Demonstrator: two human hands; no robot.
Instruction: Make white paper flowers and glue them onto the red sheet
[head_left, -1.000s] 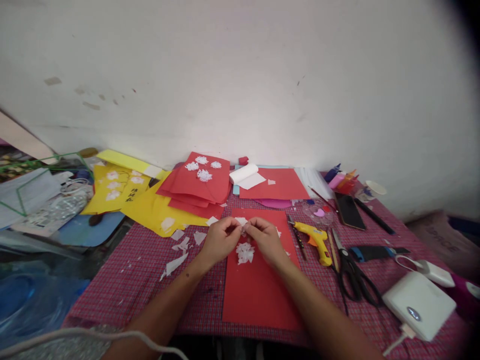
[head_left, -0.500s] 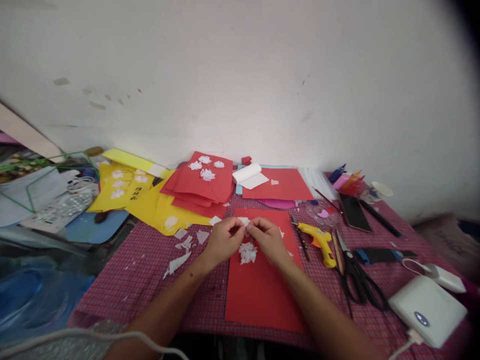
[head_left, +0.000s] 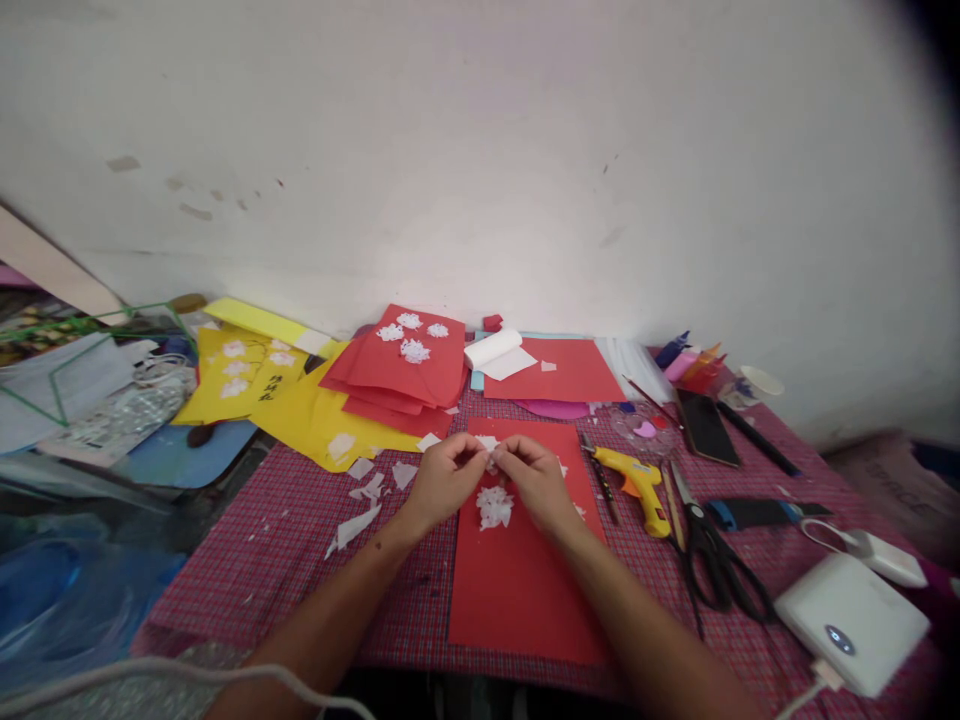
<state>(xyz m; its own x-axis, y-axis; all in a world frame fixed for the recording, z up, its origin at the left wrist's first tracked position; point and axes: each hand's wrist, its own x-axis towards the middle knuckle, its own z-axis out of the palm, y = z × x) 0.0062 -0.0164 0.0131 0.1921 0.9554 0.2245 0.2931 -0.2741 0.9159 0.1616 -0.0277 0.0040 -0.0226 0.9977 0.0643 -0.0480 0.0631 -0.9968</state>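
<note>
My left hand and my right hand meet fingertip to fingertip above a red paper sheet. Both are closed in a pinch on a small piece of white paper, mostly covered by the fingers. Just below the fingertips lies a ruffled white paper flower on the sheet. More white bits show on the red sheet beside and behind my right hand. Torn white paper scraps are scattered on the checked tablecloth left of my left hand.
Right of the sheet lie a yellow glue gun, black scissors, a blue-handled cutter and a white power bank. Behind are red envelopes bearing white flowers, a white paper roll and a black phone.
My hands keep nearly the same place and pinch, with only slight finger movement. The whole view has shifted a little.
</note>
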